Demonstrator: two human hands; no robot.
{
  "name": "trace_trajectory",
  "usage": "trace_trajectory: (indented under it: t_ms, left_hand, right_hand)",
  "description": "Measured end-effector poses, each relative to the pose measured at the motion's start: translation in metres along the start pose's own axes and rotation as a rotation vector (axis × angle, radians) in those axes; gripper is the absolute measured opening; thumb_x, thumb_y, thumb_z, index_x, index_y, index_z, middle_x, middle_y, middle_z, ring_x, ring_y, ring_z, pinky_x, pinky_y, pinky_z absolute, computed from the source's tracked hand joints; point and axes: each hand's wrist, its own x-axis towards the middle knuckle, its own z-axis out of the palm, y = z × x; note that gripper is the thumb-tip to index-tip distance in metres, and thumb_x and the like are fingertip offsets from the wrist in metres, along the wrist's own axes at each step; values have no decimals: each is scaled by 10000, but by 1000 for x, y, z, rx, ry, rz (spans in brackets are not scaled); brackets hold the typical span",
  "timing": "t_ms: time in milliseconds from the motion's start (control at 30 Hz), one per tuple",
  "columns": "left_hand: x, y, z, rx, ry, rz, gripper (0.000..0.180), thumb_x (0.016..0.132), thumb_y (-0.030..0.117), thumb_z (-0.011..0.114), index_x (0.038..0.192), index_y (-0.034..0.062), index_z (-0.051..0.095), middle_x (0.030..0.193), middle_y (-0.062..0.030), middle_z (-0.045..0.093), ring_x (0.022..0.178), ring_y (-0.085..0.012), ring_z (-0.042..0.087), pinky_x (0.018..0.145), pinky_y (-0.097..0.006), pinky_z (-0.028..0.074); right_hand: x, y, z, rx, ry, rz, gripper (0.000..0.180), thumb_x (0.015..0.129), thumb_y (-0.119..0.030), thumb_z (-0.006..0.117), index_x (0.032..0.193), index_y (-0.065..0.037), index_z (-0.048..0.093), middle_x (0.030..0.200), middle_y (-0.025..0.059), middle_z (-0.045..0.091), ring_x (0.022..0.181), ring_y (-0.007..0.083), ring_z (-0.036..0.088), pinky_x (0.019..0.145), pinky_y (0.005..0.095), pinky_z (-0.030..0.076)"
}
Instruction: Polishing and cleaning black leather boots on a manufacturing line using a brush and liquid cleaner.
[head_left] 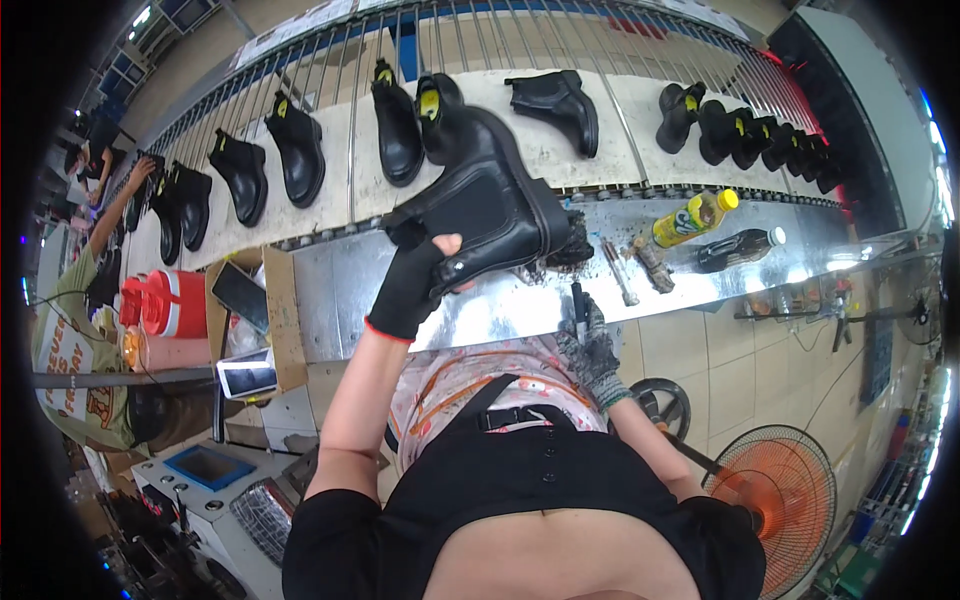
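My left hand, in a black glove with bare fingertips, grips a black ankle boot by its upper. The boot is tilted over the metal ledge, its sole toward the right. My right hand, in a grey knit glove, is lower and closer to my body, closed around a slim black stick-like tool; its exact kind is unclear. Beyond my right hand, a dark, dirty clump sits partly behind the boot's sole. To its right lie a thin brush-like tool and a stained, worn tool.
Several black boots stand or lie on the pale conveyor ahead. A yellow-capped bottle and a dark bottle lie on the ledge. At left are a cardboard box, a red-and-white jug and another person. An orange fan stands at right.
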Motion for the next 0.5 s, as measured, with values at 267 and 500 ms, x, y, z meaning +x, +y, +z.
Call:
trace_trajectory:
  t_ms: [267, 500]
  left_hand:
    - [184, -2, 86, 118, -280, -113, 212, 770, 102, 650, 943, 18, 562, 745, -82, 590, 556, -179, 595, 398, -284, 455]
    - [361, -53, 175, 524, -91, -37, 406, 695, 211, 728, 985, -13, 554, 807, -137, 626, 633, -228, 650, 440, -315, 517]
  right_hand:
    - [25, 40, 32, 410, 58, 313, 428, 821, -245, 606, 1153, -4, 486, 886, 108, 542, 729, 202, 535, 643, 323, 458]
    - [25, 40, 23, 76, -42, 158, 409, 772, -300, 632, 1059, -15, 570, 876, 173, 541, 824, 337, 535, 707, 432, 438]
